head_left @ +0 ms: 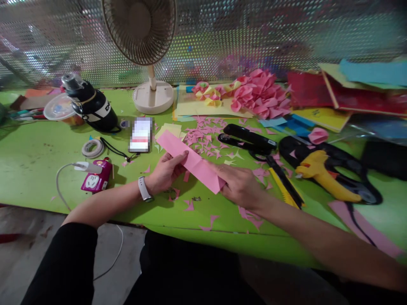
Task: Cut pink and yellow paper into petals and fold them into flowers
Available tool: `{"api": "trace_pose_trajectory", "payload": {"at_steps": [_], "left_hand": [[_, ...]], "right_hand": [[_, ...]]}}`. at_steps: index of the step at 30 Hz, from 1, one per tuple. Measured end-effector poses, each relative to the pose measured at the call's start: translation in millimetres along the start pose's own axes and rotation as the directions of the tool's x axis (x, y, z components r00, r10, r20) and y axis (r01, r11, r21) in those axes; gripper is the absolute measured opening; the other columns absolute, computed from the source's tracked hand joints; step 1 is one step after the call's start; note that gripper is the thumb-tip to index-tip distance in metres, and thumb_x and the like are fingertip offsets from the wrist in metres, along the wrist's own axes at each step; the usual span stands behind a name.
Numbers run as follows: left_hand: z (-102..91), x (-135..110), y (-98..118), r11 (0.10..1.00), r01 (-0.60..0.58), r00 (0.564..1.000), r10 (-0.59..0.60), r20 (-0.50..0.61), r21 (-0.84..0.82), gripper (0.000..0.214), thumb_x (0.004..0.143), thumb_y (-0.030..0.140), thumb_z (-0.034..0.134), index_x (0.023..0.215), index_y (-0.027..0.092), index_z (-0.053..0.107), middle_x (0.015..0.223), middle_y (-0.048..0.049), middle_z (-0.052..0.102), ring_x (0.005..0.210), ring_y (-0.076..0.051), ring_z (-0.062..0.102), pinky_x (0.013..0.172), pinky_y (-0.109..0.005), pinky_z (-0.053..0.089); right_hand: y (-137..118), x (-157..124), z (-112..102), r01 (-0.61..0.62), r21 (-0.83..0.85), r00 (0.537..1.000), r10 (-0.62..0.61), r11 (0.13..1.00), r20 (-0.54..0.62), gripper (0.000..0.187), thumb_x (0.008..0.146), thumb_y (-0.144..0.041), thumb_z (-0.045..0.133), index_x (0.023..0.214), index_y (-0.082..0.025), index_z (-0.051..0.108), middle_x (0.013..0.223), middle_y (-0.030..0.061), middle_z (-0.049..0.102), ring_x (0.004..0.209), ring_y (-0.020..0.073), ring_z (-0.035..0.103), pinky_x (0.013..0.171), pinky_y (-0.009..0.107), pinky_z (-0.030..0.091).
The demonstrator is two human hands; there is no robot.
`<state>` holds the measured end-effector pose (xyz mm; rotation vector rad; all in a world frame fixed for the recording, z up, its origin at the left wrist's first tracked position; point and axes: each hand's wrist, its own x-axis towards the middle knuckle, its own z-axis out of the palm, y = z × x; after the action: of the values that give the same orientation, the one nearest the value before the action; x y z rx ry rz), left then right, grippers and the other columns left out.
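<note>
A strip of pink paper with faint creases is held above the green table, slanting down to the right. My left hand, a white watch on its wrist, pinches the strip near its middle with the thumb on top. At the lower right end my right hand grips the strip, its fingertips partly hidden. Pink paper scraps lie scattered beyond and below the strip. Just behind its upper end rest pale yellow paper pieces. A black stapler lies past my right hand.
Pink paper flowers are heaped at the back, near a white fan. A yellow glue gun and a yellow-black cutter lie at right. To the left are a phone, a black bottle, a tape roll and a purple socket.
</note>
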<state>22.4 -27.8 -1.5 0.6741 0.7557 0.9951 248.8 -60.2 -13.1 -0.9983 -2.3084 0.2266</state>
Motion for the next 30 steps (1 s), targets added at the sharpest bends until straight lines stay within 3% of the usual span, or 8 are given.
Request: {"api": "trace_pose_trajectory", "payload": {"at_steps": [5, 10, 14, 16, 18, 20, 23, 30], "left_hand": [[-2.8, 5.3, 16.1, 0.994, -0.107, 0.985, 0.105, -0.140, -0.004, 0.029, 0.075, 0.027, 0.083, 0.093, 0.016, 0.063, 0.093, -0.0026, 0.069, 0.081, -0.012, 0.066, 0.072, -0.025, 0.057], [-5.5, 8.6, 21.9, 0.990, -0.139, 0.982, 0.142, -0.121, 0.035, 0.028, 0.076, 0.028, 0.082, 0.095, 0.017, 0.065, 0.096, -0.0048, 0.070, 0.085, -0.014, 0.066, 0.073, -0.025, 0.057], [0.7, 3.8, 22.9, 0.952, -0.270, 0.958, 0.280, -0.056, 0.142, 0.030, 0.077, 0.036, 0.082, 0.096, 0.019, 0.067, 0.092, -0.0037, 0.071, 0.081, -0.013, 0.066, 0.068, -0.022, 0.055], [6.0, -3.4, 21.9, 0.914, -0.331, 0.942, 0.335, 0.022, 0.234, 0.029, 0.079, 0.040, 0.079, 0.097, 0.020, 0.068, 0.093, -0.0048, 0.072, 0.086, -0.015, 0.068, 0.071, -0.025, 0.056], [11.2, -12.3, 19.0, 0.890, -0.343, 0.939, 0.328, 0.100, 0.301, 0.029, 0.082, 0.041, 0.077, 0.099, 0.019, 0.069, 0.097, -0.0068, 0.073, 0.093, -0.019, 0.069, 0.079, -0.030, 0.058], [14.6, -19.4, 15.1, 0.882, -0.322, 0.947, 0.294, 0.132, 0.344, 0.031, 0.081, 0.042, 0.077, 0.101, 0.019, 0.069, 0.096, -0.0074, 0.074, 0.094, -0.020, 0.070, 0.082, -0.031, 0.058], [15.0, -21.5, 11.2, 0.893, -0.298, 0.954, 0.273, 0.121, 0.336, 0.030, 0.081, 0.040, 0.078, 0.101, 0.019, 0.069, 0.096, -0.0068, 0.074, 0.092, -0.018, 0.070, 0.081, -0.029, 0.057], [10.1, -8.3, 13.2, 0.927, -0.291, 0.957, 0.283, 0.067, 0.237, 0.031, 0.078, 0.039, 0.081, 0.094, 0.018, 0.065, 0.089, -0.0036, 0.072, 0.072, -0.012, 0.068, 0.060, -0.022, 0.056]], "right_hand": [[-6.4, 0.9, -10.8, 0.091, 0.055, 0.985, -0.081, 0.994, -0.154, 0.026, 0.093, -0.021, 0.061, 0.115, -0.027, 0.074, 0.083, 0.0050, 0.077, 0.067, 0.0200, 0.068, 0.056, 0.036, 0.057], [-12.5, 5.6, -19.4, 0.072, 0.067, 0.986, -0.061, 0.995, -0.154, 0.021, 0.091, -0.020, 0.061, 0.101, -0.030, 0.075, 0.085, 0.0047, 0.076, 0.072, 0.0217, 0.069, 0.059, 0.039, 0.058], [-16.1, 9.0, -21.8, 0.158, 0.211, 0.946, -0.086, 0.965, -0.314, 0.027, 0.089, -0.023, 0.057, 0.112, -0.028, 0.070, 0.087, 0.0049, 0.074, 0.074, 0.0217, 0.068, 0.060, 0.039, 0.057], [-20.6, 12.0, -24.3, 0.002, 0.366, 0.966, 0.092, 0.931, -0.242, 0.031, 0.093, -0.031, 0.052, 0.120, -0.025, 0.065, 0.098, 0.0079, 0.073, 0.084, 0.0234, 0.069, 0.068, 0.042, 0.059], [-26.9, 15.3, -25.7, -0.211, 0.489, 0.961, 0.271, 0.846, -0.055, 0.030, 0.095, -0.038, 0.054, 0.118, -0.022, 0.065, 0.103, 0.0098, 0.074, 0.089, 0.0233, 0.070, 0.069, 0.040, 0.059], [-33.5, 17.7, -24.9, -0.329, 0.537, 0.939, 0.331, 0.777, 0.095, 0.025, 0.095, -0.042, 0.056, 0.105, -0.021, 0.068, 0.093, 0.0073, 0.075, 0.078, 0.0198, 0.071, 0.061, 0.033, 0.057], [-40.4, 18.7, -20.9, -0.361, 0.545, 0.930, 0.333, 0.757, 0.154, 0.026, 0.097, -0.043, 0.055, 0.089, -0.022, 0.068, 0.077, 0.0020, 0.072, 0.062, 0.0155, 0.066, 0.051, 0.027, 0.051], [-37.6, 16.6, -15.1, -0.418, 0.575, 0.903, 0.391, 0.703, 0.178, 0.027, 0.095, -0.045, 0.058, 0.089, -0.022, 0.069, 0.075, 0.0008, 0.070, 0.061, 0.0141, 0.060, 0.051, 0.026, 0.046]]}}
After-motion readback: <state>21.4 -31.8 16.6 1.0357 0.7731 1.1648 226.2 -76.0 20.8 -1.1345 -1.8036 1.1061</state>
